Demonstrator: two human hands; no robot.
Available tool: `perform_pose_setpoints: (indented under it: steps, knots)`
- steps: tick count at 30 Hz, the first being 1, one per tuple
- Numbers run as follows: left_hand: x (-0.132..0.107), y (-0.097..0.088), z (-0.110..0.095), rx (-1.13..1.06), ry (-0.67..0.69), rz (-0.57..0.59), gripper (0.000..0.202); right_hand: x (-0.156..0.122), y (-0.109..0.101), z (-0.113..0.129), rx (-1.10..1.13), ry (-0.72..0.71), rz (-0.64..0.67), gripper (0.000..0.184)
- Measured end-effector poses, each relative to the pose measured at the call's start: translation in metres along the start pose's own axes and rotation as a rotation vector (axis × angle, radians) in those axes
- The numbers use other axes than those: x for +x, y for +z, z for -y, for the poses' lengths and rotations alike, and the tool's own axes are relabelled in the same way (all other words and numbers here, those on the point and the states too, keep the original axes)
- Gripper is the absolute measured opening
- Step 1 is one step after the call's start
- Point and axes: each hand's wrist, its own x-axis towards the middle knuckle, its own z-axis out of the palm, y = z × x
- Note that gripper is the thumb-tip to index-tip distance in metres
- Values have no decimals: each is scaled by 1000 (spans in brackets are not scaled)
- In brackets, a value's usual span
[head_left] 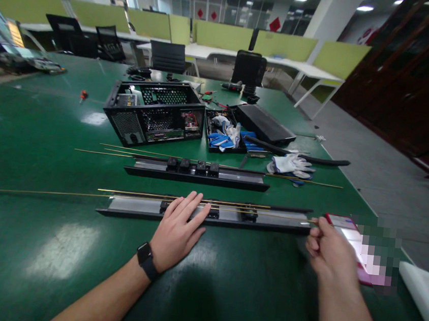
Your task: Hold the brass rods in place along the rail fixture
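Observation:
Across the table in front of me lies a long metal channel [133, 205] with black edges and several dark blocks inside, one black block [249, 213] showing right of centre. My left hand [178, 228], wearing a watch, rests over the blocks with fingers stretched, partly hiding them. At the channel's right end my right hand [330, 249] pinches the end of a thin rod [281, 217]. A thin brass-coloured rod [42, 193] sticks out far to the left; whether it is the same rod is hidden by my left hand. Another brass rod [130, 192] lies along the back edge.
Behind stands a similar channel [243, 176] with several black blocks, with thin rods beside it. Farther back are an open black computer case [154, 113], a tray [210, 147] with gloves, a white glove [290, 164] and a black tube [314, 160]. A pink-edged packet [348, 236] lies right.

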Motion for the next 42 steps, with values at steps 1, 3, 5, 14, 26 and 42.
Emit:
perform_pose_setpoints:
  steps: [1, 3, 5, 14, 26, 42]
  knots:
    - [0, 0, 0, -1, 1, -4, 51, 1, 0, -1, -3, 1, 2, 21]
    - [0, 0, 0, -3, 2, -10, 51, 2, -1, -2, -6, -4, 6, 22]
    - [0, 0, 0, -4, 2, -11, 52, 3, -2, -2, -10, -8, 16, 24]
    - [1, -1, -1, -8, -5, -4, 53, -3, 0, -3, -23, -19, 75, 31]
    - [2, -2, -2, -3, -9, -15, 56, -30, 18, -20, -119, 63, 308, 43]
    - [2, -2, -2, 3, -18, 4, 55, -35, 19, -18, -61, 84, 361, 41]
